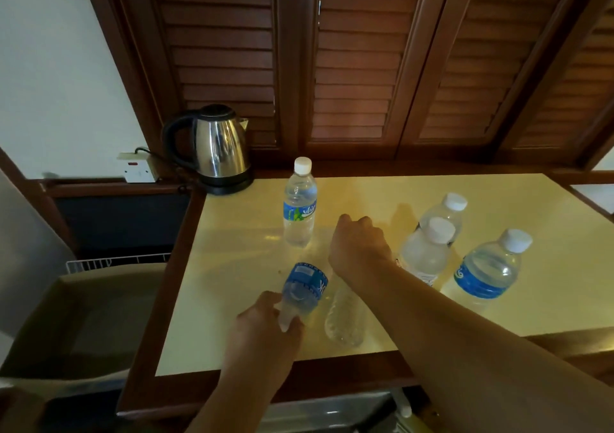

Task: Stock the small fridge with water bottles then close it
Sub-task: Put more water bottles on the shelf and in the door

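Dark louvred wooden shutters [349, 67] fill twelve o'clock behind a pale yellow worktop [382, 316]; a white wall [50, 67] and socket [138, 168] sit at ten o'clock.

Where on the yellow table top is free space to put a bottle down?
Free: the table top left of the left hand, and the far right behind the three bottles. Crowded: the middle, between the standing bottle and the right hand.

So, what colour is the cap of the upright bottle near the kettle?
White. The cap tops the upright bottle beside the kettle; the head view shows it.
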The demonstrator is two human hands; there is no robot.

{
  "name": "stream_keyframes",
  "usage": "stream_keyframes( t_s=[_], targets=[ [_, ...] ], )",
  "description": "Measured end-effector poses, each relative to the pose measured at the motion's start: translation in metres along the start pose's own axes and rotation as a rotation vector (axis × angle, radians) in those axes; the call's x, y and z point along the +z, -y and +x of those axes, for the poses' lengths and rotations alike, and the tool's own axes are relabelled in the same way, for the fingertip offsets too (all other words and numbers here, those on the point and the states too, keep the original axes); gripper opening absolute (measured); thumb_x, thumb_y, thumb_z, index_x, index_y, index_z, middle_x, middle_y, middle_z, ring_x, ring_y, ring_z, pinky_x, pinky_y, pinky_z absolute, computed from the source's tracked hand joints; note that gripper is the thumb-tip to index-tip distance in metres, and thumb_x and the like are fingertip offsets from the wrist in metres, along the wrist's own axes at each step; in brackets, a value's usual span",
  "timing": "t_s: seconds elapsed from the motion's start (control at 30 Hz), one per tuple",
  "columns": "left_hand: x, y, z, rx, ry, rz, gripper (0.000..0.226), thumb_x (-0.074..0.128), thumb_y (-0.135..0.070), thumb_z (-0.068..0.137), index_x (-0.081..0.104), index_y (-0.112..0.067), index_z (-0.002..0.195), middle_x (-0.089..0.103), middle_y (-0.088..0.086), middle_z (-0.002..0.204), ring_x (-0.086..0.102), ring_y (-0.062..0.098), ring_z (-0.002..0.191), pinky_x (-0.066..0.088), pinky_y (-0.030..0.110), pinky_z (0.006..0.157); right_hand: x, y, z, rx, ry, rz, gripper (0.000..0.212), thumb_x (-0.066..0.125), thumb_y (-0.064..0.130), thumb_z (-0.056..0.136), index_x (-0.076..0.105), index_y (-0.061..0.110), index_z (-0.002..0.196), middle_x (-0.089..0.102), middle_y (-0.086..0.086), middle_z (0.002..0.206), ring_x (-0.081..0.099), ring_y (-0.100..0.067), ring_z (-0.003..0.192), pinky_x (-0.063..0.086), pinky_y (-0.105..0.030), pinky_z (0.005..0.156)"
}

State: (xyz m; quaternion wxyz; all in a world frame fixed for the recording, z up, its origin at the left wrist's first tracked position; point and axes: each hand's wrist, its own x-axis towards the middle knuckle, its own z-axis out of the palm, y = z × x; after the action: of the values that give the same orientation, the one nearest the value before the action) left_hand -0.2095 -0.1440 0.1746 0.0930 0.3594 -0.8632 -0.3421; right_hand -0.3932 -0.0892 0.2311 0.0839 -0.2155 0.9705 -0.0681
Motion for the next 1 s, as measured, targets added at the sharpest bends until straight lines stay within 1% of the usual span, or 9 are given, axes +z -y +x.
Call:
stream_keyframes(
  t_s=[0.23,0.37,0.53,0.6,0.63,0.7,0.77,0.87,1.0],
  targets=[
    [-0.060,0.022,-0.014,0.170,-0.172,-0.008,0.011,0.063,-0.045,0.092,0.057,-0.042,0.100,0.062,-0.024,0.081,0.062,-0.007,0.075,0.047,0.007,0.058,0.027,0.003,0.037,0.220,0.150,-0.128,0.054,0.066,0.023,0.085,0.049,0.015,0.136,0.058,-0.018,0.131,0.057,-0.038,0.120,0.052,-0.045,0.092],
    [-0.087,0.027,-0.012,0.272,-0.283,-0.031,0.021,0.061,-0.049,0.090,0.057,-0.043,0.109,0.060,-0.028,0.089,0.062,-0.013,0.080,0.045,-0.001,0.065,0.035,0.012,0.030,0.202,0.067,-0.147,0.060,0.066,0.030,0.086,0.046,0.010,0.139,0.053,-0.020,0.133,0.054,-0.036,0.123,0.045,-0.043,0.099],
    [-0.107,0.021,-0.014,0.423,-0.365,0.003,0.038,0.058,-0.042,0.094,0.065,-0.021,0.125,0.065,-0.011,0.108,0.059,-0.011,0.081,0.047,0.000,0.066,0.026,0.014,-0.027,-0.043,-0.144,0.125,0.050,0.066,0.042,0.088,0.054,0.009,0.123,0.054,-0.010,0.117,0.054,-0.029,0.109,0.046,-0.039,0.089],
    [-0.111,0.019,-0.016,0.409,-0.342,0.052,0.045,0.053,-0.042,0.097,0.058,-0.019,0.136,0.059,-0.007,0.116,0.060,-0.001,0.086,0.048,0.008,0.061,0.019,0.007,-0.062,-0.133,-0.262,0.333,0.049,0.072,0.040,0.083,0.062,0.016,0.125,0.053,-0.002,0.110,0.056,-0.021,0.096,0.044,-0.031,0.080],
    [-0.112,0.018,-0.017,0.377,-0.312,0.074,0.049,0.050,-0.044,0.099,0.053,-0.021,0.142,0.053,-0.009,0.117,0.060,0.004,0.092,0.046,0.010,0.066,0.014,0.002,-0.079,-0.148,-0.291,0.440,0.050,0.074,0.038,0.082,0.064,0.020,0.128,0.053,0.002,0.110,0.056,-0.015,0.089,0.042,-0.027,0.076],
    [-0.114,0.016,-0.021,0.340,-0.269,0.123,0.048,0.046,-0.045,0.100,0.049,-0.023,0.143,0.042,-0.011,0.117,0.057,0.012,0.104,0.049,0.020,0.077,0.009,-0.012,-0.109,-0.137,-0.272,0.586,0.049,0.077,0.034,0.083,0.064,0.029,0.131,0.055,0.007,0.111,0.055,-0.002,0.080,0.038,-0.015,0.067],
    [-0.113,0.011,-0.034,0.330,-0.272,0.151,0.038,0.047,-0.044,0.101,0.055,-0.025,0.133,0.040,-0.009,0.113,0.056,0.016,0.104,0.054,0.029,0.081,0.008,-0.031,-0.133,-0.137,-0.242,0.670,0.040,0.079,0.035,0.084,0.068,0.033,0.122,0.063,0.008,0.107,0.057,0.001,0.083,0.037,-0.010,0.066],
    [-0.105,0.000,-0.068,0.357,-0.344,0.164,0.028,0.049,-0.043,0.100,0.058,-0.026,0.120,0.039,-0.009,0.109,0.054,0.015,0.099,0.057,0.035,0.078,0.015,-0.059,-0.168,-0.174,-0.197,0.748,0.030,0.085,0.039,0.080,0.071,0.036,0.107,0.067,0.012,0.096,0.062,-0.003,0.084,0.047,-0.018,0.069],
    [-0.088,-0.005,-0.125,0.369,-0.454,0.194,0.032,0.045,-0.048,0.101,0.058,-0.025,0.119,0.043,-0.005,0.108,0.050,0.015,0.099,0.053,0.030,0.071,0.037,-0.096,-0.213,-0.269,-0.177,0.733,0.032,0.088,0.039,0.078,0.072,0.035,0.106,0.062,0.015,0.097,0.064,-0.005,0.088,0.057,-0.030,0.078]
  ],
)
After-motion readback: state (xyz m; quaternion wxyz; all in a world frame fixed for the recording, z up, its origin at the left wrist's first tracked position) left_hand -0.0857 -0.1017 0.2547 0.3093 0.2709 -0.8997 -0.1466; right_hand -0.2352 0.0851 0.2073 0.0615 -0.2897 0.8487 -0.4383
